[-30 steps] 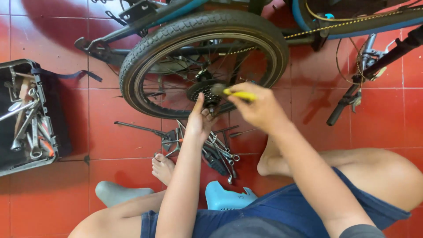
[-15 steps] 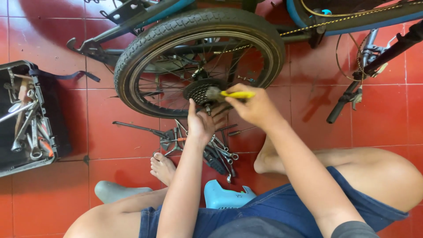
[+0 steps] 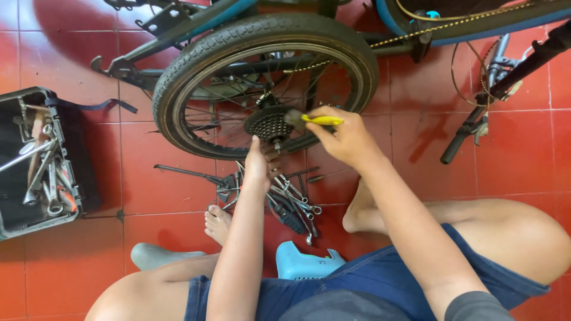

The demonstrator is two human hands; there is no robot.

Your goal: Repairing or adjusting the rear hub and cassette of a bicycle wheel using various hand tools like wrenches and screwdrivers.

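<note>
Yellow-handled brush (image 3: 313, 119) in the right hand (image 3: 345, 137), fingers clamped round the handle, bristle end against the rear sprocket cluster (image 3: 269, 125). Left hand (image 3: 257, 165) just below the cluster, fingertips up at the axle end; whether it pinches anything, cannot tell.

Head view only: bicycle wheel (image 3: 202, 53) lies sideways over the red tile floor (image 3: 511, 172), tyre on, frame tube (image 3: 196, 24) and chain (image 3: 452, 24) running off the top edge. Cluster sits at the hub, centre of the wheel, dark and dull, teeth visible, looks grimy; too small to tell clean patches from dirty ones. Progress judgement: brushing looks mid-way at best, brush on the cogs, wheel mounted, nothing reassembled or wiped off.

Loose spanners and tools (image 3: 285, 196) scattered on the floor under the hands. Black toolbox (image 3: 65, 154) open at left, full of wrenches. Light blue sandal (image 3: 306, 261) and grey one (image 3: 157, 257) near the bare foot (image 3: 218, 222).
</note>
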